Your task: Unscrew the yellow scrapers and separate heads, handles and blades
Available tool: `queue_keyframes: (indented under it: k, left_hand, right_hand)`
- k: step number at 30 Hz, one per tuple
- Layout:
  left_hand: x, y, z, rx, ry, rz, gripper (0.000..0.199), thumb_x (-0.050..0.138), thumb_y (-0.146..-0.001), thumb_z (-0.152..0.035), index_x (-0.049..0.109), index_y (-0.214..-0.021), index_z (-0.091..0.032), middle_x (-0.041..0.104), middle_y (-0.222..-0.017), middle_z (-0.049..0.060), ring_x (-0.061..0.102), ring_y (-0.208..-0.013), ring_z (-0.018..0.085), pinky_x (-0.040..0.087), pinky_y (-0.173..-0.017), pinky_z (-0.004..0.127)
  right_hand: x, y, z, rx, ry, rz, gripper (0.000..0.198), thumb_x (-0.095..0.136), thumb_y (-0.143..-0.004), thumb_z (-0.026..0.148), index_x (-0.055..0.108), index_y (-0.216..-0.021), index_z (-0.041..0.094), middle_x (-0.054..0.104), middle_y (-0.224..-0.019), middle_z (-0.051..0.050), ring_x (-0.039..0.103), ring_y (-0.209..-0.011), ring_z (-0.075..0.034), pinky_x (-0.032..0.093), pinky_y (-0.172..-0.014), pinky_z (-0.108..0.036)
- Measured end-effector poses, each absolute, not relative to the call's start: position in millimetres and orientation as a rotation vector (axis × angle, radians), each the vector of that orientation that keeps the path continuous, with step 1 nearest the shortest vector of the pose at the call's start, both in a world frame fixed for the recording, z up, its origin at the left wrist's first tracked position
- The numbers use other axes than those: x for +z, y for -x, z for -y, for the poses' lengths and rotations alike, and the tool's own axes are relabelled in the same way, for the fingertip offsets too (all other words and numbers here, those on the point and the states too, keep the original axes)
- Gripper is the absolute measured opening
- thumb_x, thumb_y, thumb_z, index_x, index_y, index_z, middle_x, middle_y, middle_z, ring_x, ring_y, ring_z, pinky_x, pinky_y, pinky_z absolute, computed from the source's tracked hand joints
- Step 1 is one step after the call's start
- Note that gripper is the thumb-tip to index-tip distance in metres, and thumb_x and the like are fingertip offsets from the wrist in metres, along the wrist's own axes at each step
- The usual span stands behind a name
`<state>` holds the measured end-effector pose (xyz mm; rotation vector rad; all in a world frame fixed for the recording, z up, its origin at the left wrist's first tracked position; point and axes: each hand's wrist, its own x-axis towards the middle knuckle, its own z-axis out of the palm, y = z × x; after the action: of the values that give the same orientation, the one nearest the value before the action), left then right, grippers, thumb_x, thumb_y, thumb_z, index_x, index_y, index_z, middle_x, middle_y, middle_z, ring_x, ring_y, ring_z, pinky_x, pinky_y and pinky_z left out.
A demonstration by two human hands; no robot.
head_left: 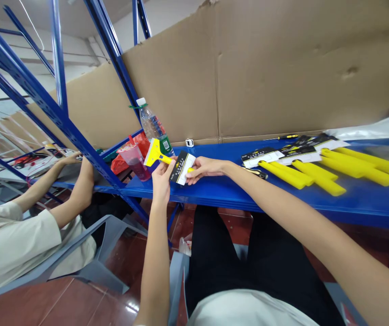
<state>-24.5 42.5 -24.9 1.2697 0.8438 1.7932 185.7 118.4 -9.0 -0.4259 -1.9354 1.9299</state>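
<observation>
A yellow scraper (154,153) with a wide flat head is held above the blue table's front edge. My left hand (161,180) is closed around its handle, below the head. A black-and-white printed card (182,168) covers the middle of the handle. On the card's other side, my right hand (205,169) pinches near its edge, where a yellow handle end shows. Which of the two, card or handle, the right fingers press on is hard to make out. To the right lie several yellow handles (319,176) with similar black-and-white cards (262,156) at their ends.
A plastic bottle (153,124) and a pink cup (135,160) stand at the left, by a blue rack post (112,45). Cardboard (265,68) walls the table's back. A yellow-handled screwdriver (287,136) lies behind the cards. Another person's arm (75,194) is at far left.
</observation>
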Motion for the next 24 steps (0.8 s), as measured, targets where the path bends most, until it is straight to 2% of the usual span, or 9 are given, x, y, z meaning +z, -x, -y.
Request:
queue_keyframes:
  k: [2, 6, 9, 12, 14, 17, 20, 22, 24]
  left_hand:
    - [-27, 27, -43, 1.752, -1.311, -0.870, 0.041, 0.102, -0.078, -0.041, 0.086, -0.106, -0.015, 0.086, -0.110, 0.012, 0.081, -0.110, 0.028, 0.061, -0.103, 0.038]
    - [-28, 26, -40, 1.659, -1.447, -0.958, 0.025, 0.102, -0.069, -0.024, 0.083, -0.084, -0.016, 0.080, -0.085, 0.005, 0.076, -0.087, 0.024, 0.061, -0.083, 0.033]
    - [-25, 24, -37, 1.611, -1.605, -0.961, 0.017, 0.096, -0.071, -0.016, 0.084, -0.082, -0.019, 0.079, -0.085, 0.004, 0.074, -0.091, 0.025, 0.061, -0.087, 0.033]
    - [-23, 22, -37, 1.643, -1.636, -0.997, 0.013, 0.095, -0.076, -0.020, 0.085, -0.086, -0.020, 0.079, -0.089, 0.004, 0.073, -0.093, 0.025, 0.061, -0.088, 0.033]
    - [-23, 22, -39, 1.681, -1.530, -0.990, 0.021, 0.095, -0.083, -0.033, 0.086, -0.096, -0.019, 0.082, -0.096, 0.006, 0.076, -0.098, 0.026, 0.062, -0.089, 0.033]
    - [-24, 20, -42, 1.733, -1.302, -0.864, 0.047, 0.090, -0.091, -0.059, 0.084, -0.115, -0.019, 0.084, -0.117, 0.013, 0.079, -0.114, 0.030, 0.064, -0.098, 0.038]
    - [-24, 19, -44, 1.730, -1.177, -0.757, 0.070, 0.084, -0.089, -0.078, 0.079, -0.127, -0.019, 0.081, -0.132, 0.018, 0.081, -0.119, 0.032, 0.065, -0.103, 0.044]
    - [-24, 19, -44, 1.739, -1.146, -0.730, 0.075, 0.088, -0.085, -0.077, 0.076, -0.133, -0.021, 0.081, -0.131, 0.018, 0.083, -0.115, 0.031, 0.065, -0.104, 0.045]
    - [-24, 18, -44, 1.779, -1.145, -0.724, 0.075, 0.100, -0.079, -0.062, 0.074, -0.137, -0.022, 0.082, -0.125, 0.015, 0.083, -0.115, 0.029, 0.064, -0.107, 0.044]
  right_hand:
    - [-10, -185, -120, 1.886, 0.468, 1.921, 0.053, 0.107, -0.075, 0.046, 0.083, -0.105, 0.009, 0.087, -0.099, -0.015, 0.083, -0.080, -0.018, 0.070, -0.076, -0.026]
    - [-11, -184, -120, 1.875, 0.403, 1.899, 0.050, 0.106, -0.076, 0.046, 0.084, -0.105, 0.010, 0.087, -0.098, -0.013, 0.081, -0.077, -0.016, 0.070, -0.075, -0.027]
    - [-10, -184, -117, 1.875, 0.369, 1.916, 0.048, 0.106, -0.076, 0.045, 0.082, -0.100, 0.012, 0.085, -0.096, -0.010, 0.076, -0.072, -0.014, 0.066, -0.068, -0.025]
    - [-7, -183, -112, 1.841, 0.342, 1.931, 0.046, 0.102, -0.082, 0.051, 0.077, -0.089, 0.013, 0.074, -0.080, -0.003, 0.067, -0.065, -0.010, 0.059, -0.059, -0.022]
    - [-6, -182, -109, 1.847, 0.333, 1.889, 0.047, 0.100, -0.085, 0.053, 0.071, -0.085, 0.016, 0.066, -0.074, 0.002, 0.060, -0.060, -0.009, 0.054, -0.054, -0.021]
    - [-6, -179, -107, 1.840, 0.364, 1.780, 0.049, 0.100, -0.085, 0.053, 0.065, -0.090, 0.020, 0.057, -0.070, 0.006, 0.047, -0.052, -0.006, 0.042, -0.046, -0.019]
    - [-9, -178, -109, 1.723, 0.409, 1.719, 0.052, 0.100, -0.084, 0.055, 0.060, -0.090, 0.023, 0.049, -0.064, 0.010, 0.042, -0.048, -0.006, 0.036, -0.043, -0.018]
    - [-12, -178, -111, 1.636, 0.434, 1.716, 0.056, 0.099, -0.085, 0.060, 0.056, -0.084, 0.023, 0.049, -0.061, 0.009, 0.045, -0.048, -0.007, 0.039, -0.043, -0.019]
    - [-14, -177, -113, 1.572, 0.451, 1.754, 0.058, 0.096, -0.086, 0.064, 0.056, -0.078, 0.023, 0.052, -0.059, 0.007, 0.048, -0.049, -0.008, 0.042, -0.044, -0.020]
